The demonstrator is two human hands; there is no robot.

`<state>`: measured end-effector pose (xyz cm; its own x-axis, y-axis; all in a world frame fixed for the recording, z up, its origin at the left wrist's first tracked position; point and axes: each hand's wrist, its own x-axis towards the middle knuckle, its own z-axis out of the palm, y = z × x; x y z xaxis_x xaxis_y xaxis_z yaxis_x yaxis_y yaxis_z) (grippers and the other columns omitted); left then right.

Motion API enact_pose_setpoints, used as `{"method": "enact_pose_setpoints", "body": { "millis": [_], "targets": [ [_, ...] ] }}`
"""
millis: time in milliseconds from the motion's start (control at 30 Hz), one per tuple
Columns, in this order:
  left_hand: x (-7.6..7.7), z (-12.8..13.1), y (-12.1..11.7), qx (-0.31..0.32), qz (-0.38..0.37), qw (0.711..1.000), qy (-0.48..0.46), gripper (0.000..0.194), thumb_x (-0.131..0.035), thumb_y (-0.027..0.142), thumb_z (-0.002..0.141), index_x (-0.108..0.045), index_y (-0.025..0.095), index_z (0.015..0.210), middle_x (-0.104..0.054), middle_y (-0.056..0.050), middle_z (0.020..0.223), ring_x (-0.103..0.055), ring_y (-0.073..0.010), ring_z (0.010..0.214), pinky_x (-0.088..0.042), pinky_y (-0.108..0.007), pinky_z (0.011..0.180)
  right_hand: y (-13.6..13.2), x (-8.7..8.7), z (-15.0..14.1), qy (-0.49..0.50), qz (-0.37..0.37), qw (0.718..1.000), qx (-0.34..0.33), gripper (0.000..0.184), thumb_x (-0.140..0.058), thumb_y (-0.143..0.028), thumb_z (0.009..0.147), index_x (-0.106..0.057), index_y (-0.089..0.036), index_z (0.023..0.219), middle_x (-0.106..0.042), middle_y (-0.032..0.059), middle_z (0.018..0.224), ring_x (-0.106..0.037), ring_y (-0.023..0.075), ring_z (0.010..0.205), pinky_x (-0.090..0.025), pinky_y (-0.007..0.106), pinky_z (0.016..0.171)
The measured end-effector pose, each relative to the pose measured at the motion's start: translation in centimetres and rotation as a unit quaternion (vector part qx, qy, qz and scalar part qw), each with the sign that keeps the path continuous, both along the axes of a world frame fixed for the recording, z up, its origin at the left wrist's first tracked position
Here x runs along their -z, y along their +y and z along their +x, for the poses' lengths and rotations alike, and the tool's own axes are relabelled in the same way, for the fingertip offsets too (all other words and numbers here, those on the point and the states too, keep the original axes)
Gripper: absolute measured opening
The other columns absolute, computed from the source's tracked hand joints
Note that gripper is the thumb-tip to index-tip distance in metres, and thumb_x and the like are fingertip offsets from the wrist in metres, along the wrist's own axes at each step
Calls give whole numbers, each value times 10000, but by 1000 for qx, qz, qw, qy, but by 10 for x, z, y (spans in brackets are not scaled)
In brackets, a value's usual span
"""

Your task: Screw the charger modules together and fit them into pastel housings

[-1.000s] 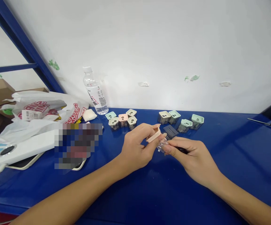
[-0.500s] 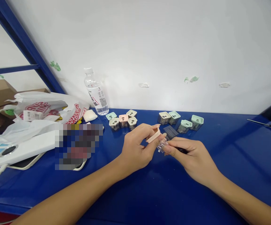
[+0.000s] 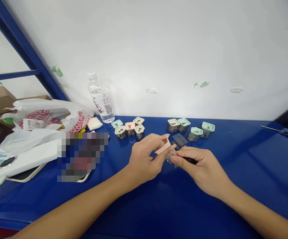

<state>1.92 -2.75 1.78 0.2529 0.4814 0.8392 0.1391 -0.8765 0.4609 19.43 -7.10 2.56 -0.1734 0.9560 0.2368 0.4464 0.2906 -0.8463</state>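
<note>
My left hand (image 3: 146, 157) is closed on a pale pink pencil sharpener top (image 3: 163, 146), tilted with its hollow side partly showing. My right hand (image 3: 201, 164) pinches a small clear plastic piece (image 3: 170, 156) just below the pink top; the fingertips of both hands nearly meet there. Under the right fingers a glossy black thing (image 3: 190, 160) shows, mostly hidden, so its kind is unclear. Behind the hands lies a dark see-through sharpener container (image 3: 180, 140) without a top.
Several two-hole sharpeners stand in two groups, one around a pink sharpener (image 3: 130, 128), the other including a green sharpener (image 3: 208, 128). A water bottle (image 3: 102, 104), plastic bag (image 3: 46, 116) and white power bank (image 3: 31, 157) are left. A thin metal-shafted tool (image 3: 274, 129) lies right.
The view has shifted slightly. The clear piece has turned a little in my right fingers, and the pink top has tilted slightly in my left hand.
</note>
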Motion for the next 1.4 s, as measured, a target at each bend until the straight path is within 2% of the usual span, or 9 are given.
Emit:
{"method": "enact_pose_setpoints", "body": {
  "millis": [200, 300, 367, 467, 733, 900, 1067, 1233, 1400],
  "targets": [
    [5, 2, 2, 3, -24, 1000, -18, 273, -687, 135, 889, -513, 186, 685, -658, 18, 688, -743, -149, 826, -631, -296, 899, -2, -4, 1, 5, -16, 1000, 15, 395, -637, -503, 878, -716, -210, 626, -644, 4, 610, -564, 154, 593, -414, 273, 564],
    [6, 0, 2, 34, -58, 998, 6, 45, -626, 187, 936, -587, 198, 956, -716, -9, 823, -750, -172, 917, -628, -299, 882, 0, -5, 2, 25, -23, 999, 27, 423, -638, -521, 869, -707, -204, 598, -643, 4, 586, -559, 154, 577, -407, 271, 548],
    [6, -2, 1, 62, -65, 995, 48, 316, -641, 216, 914, -530, 193, 1209, -739, -56, 988, -745, -191, 958, -626, -314, 880, 3, -5, 4, 44, -35, 998, 33, 415, -648, -529, 861, -735, -202, 621, -662, 8, 599, -565, 160, 583, -403, 272, 540],
    [7, -4, 1, 59, -56, 992, 98, 628, -745, 247, 821, -428, 191, 1360, -711, -110, 1172, -732, -218, 1010, -612, -325, 907, 6, -2, 7, 59, -45, 997, 37, 417, -654, -545, 865, -765, -200, 658, -678, 14, 621, -560, 166, 591, -398, 278, 539],
    [9, -6, 3, -7, -27, 990, 138, 565, -758, 267, 831, -481, 222, 1321, -706, -83, 1244, -732, -212, 1049, -597, -308, 944, 3, -1, 5, 75, -71, 995, 12, 428, -666, -580, 861, -769, -211, 671, -724, 21, 664, -594, 169, 610, -428, 268, 554],
    [9, -7, 4, 1, -21, 988, 150, 574, -747, 224, 819, -479, 215, 1326, -732, -57, 1183, -748, -179, 980, -602, -266, 902, 2, -2, 4, 73, -85, 994, 4, 476, -671, -619, 841, -715, -205, 611, -685, 9, 610, -561, 146, 575, -400, 258, 544],
    [9, -7, 3, 0, -7, 988, 153, 519, -712, 193, 832, -493, 209, 1302, -738, -51, 1161, -747, -166, 971, -598, -231, 865, 3, 0, 4, 64, -111, 992, 16, 532, -641, -668, 834, -670, -198, 586, -592, -1, 547, -417, 115, 485, -298, 267, 457],
    [11, -7, 3, 12, 22, 987, 157, 458, -660, 180, 864, -500, 207, 1292, -731, -72, 1195, -747, -173, 1000, -595, -234, 881, 3, -4, 1, 88, -114, 989, -16, 494, -632, -667, 844, -700, -201, 696, -642, 17, 649, -508, 144, 590, -400, 267, 534],
    [12, -6, 3, 20, 18, 987, 161, 453, -636, 180, 879, -489, 228, 1305, -719, -75, 1225, -746, -182, 1014, -602, -252, 878, 2, -6, 1, 68, -104, 992, -14, 533, -615, -688, 841, -651, -201, 628, -598, 8, 600, -486, 141, 567, -387, 266, 516]
  ]
}}
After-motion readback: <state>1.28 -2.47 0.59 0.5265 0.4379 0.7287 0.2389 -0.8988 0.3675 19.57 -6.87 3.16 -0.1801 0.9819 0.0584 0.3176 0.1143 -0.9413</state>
